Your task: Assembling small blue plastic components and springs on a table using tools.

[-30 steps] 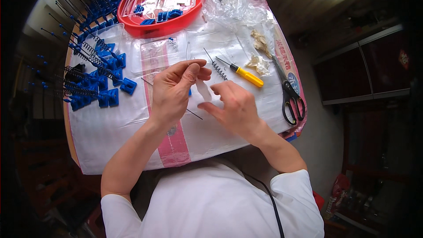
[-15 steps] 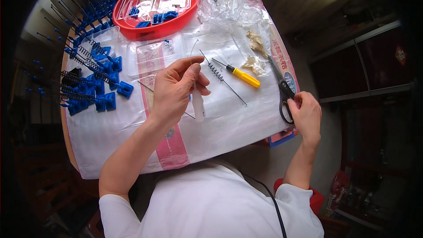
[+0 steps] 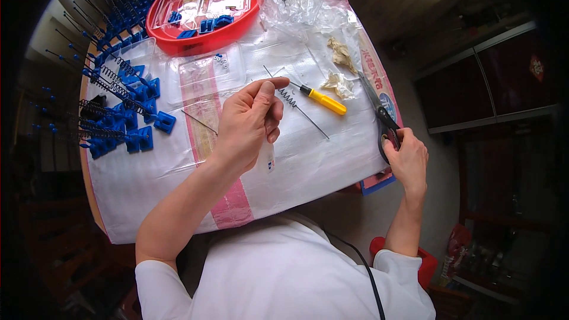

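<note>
We see the table (image 3: 154, 201), covered in a white sheet with pink bands, and at its far side the red basin (image 3: 207, 43). Near the right edge lie the scissors (image 3: 387, 120), their long axis running from handles close to us to blades pointing away and slightly left. The right hand (image 3: 410, 163) is the nearer one: its thumb and fingers grasp the handle loops from the right, so the blades extend beyond the fingertips. The left hand (image 3: 249, 115), well apart, has thumb and forefinger pinched; below its curled fingers hangs a small translucent packet (image 3: 268, 159), partly hidden, whose upper end we cannot make out. Between the hands and farther off lie a yellow-handled screwdriver (image 3: 327, 104) and a coiled rod (image 3: 288, 98).
</note>
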A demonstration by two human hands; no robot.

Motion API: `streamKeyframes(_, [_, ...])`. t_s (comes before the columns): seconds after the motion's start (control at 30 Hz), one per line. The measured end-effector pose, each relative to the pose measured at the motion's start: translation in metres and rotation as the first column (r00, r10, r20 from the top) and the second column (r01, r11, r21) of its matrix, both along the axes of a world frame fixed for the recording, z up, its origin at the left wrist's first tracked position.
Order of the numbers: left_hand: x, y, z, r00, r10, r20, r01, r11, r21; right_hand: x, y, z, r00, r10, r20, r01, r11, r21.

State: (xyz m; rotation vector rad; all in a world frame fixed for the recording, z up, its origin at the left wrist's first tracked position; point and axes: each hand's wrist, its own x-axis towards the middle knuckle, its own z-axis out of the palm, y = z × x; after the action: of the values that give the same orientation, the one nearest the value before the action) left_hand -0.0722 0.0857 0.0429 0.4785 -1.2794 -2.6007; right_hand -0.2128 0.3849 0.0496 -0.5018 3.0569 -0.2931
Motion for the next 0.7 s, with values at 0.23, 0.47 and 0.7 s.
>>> streamKeyframes(0.23, [-0.003,0.009,-0.003,0.999,-0.045,-0.005,0.045,0.999,0.019,0.004,0.001,0.004,0.989,-0.131,-0.069,0.127,0.991,-0.048])
streamKeyframes(0.47, [-0.01,0.012,-0.008,0.994,-0.11,0.024,0.11,0.994,-0.014,0.011,-0.013,0.013,0.983,0.058,-0.172,-0.091,0.977,-0.192])
streamKeyframes(0.7, [-0.012,0.016,-0.014,0.991,-0.12,-0.054,0.121,0.993,0.01,0.028,-0.044,0.019,0.924,0.355,-0.14,-0.381,0.873,-0.305])
